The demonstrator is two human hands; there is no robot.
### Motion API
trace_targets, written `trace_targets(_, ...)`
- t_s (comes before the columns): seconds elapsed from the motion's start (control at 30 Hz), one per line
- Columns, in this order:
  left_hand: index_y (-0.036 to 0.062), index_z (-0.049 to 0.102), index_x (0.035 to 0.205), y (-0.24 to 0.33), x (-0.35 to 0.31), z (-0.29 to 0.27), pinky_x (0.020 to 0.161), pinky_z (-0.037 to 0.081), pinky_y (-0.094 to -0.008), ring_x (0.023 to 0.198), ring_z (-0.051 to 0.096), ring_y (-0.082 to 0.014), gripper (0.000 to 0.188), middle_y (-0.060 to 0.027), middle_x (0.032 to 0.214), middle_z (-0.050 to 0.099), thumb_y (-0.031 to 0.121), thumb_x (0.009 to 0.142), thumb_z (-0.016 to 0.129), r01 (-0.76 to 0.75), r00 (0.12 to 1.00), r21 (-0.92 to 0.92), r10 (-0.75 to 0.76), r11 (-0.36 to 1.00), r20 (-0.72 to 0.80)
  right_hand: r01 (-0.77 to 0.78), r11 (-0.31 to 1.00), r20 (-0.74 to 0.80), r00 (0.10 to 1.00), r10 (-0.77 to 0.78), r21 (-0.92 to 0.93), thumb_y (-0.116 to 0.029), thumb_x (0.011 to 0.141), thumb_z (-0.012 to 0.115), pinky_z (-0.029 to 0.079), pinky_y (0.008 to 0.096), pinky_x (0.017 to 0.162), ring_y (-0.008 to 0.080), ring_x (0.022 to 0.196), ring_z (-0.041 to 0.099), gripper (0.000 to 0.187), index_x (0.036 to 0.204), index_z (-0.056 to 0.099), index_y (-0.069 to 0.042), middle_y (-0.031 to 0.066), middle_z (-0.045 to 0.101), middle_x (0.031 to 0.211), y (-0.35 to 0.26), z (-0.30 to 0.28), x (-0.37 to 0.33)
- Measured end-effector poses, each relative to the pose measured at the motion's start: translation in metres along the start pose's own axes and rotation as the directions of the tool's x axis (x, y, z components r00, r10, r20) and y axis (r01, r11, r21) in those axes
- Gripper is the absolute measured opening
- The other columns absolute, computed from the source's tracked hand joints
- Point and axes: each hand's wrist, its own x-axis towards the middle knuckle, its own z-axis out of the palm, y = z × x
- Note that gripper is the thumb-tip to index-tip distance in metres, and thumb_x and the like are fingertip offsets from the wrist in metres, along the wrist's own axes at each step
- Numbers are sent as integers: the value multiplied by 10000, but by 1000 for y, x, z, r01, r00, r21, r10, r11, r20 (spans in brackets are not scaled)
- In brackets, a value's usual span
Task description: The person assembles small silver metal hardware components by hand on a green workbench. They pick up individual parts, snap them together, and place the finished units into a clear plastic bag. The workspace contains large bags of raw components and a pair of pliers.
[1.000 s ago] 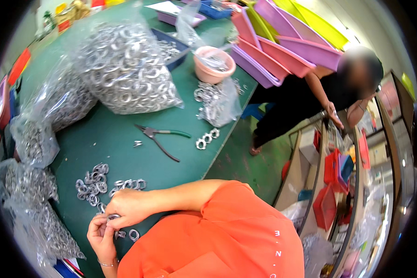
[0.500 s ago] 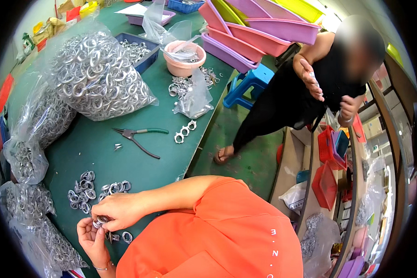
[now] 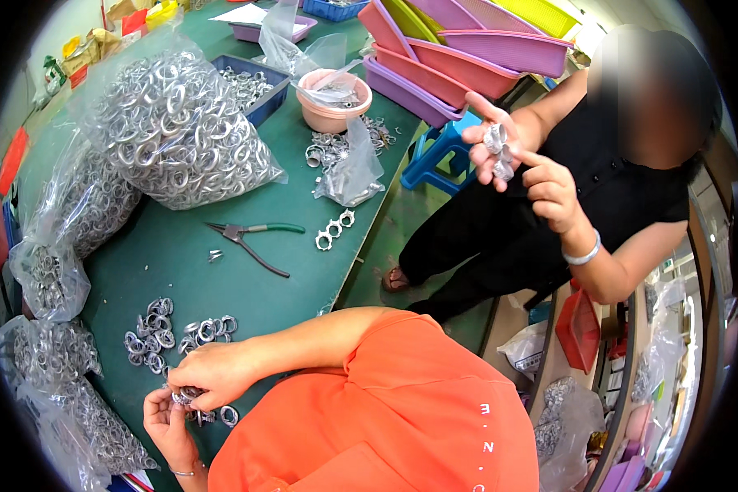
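Both my hands meet over the near left part of the green table, around a silver metal ring (image 3: 190, 393). My left hand (image 3: 170, 428) pinches the ring from below, a bracelet at its wrist. From above, my right hand (image 3: 215, 369) closes its fingers on the same ring and hides part of it. Just beyond lie two loose piles of rings, a left pile (image 3: 150, 336) and a right pile (image 3: 209, 330). A single ring (image 3: 230, 416) lies beside my right hand. Farther off rest pliers (image 3: 235, 233) with a green handle, and tiny metal bits (image 3: 215, 256).
Clear bags of rings (image 3: 184, 123) crowd the table's left side. A pink bowl (image 3: 324, 120), a blue tray (image 3: 271, 105) and three notched rings (image 3: 334, 230) sit farther away. At right, a person in black (image 3: 623, 156) stands holding metal rings (image 3: 498, 148), near a blue stool (image 3: 439, 164).
The person in black has come nearer, raising both hands and showing metal rings on one palm. My hands stay together on the ring, with only slight finger movement. The view has shifted a little.
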Motion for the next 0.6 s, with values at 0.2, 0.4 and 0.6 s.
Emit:
trace_targets(0.2,-21,524,1048,3,0,3,727,502,-221,820,605,-102,176,-78,955,620,-88,887,548,8,1000,8,-8,1000,-8,-16,1000,22,1000,16,3,-167,753,656,499,452,660,374,773,634,305,985,569,11,185,638,813,2,-1,-1)
trace_targets(0.4,-26,520,1054,2,-2,2,750,504,-234,834,611,-111,188,-89,969,627,-93,881,553,29,1000,-23,-29,999,-4,-21,1000,48,999,21,1,-166,754,644,502,459,653,370,783,638,310,999,564,6,180,642,831,4,0,-1)
trace_targets(0.6,-24,521,1059,0,-3,-2,750,504,-234,839,613,-111,188,-90,975,630,-86,884,557,29,999,-12,-29,1000,14,-8,1000,44,999,8,-16,-163,750,640,501,456,638,369,761,639,305,989,559,8,173,643,816,3,1,0)
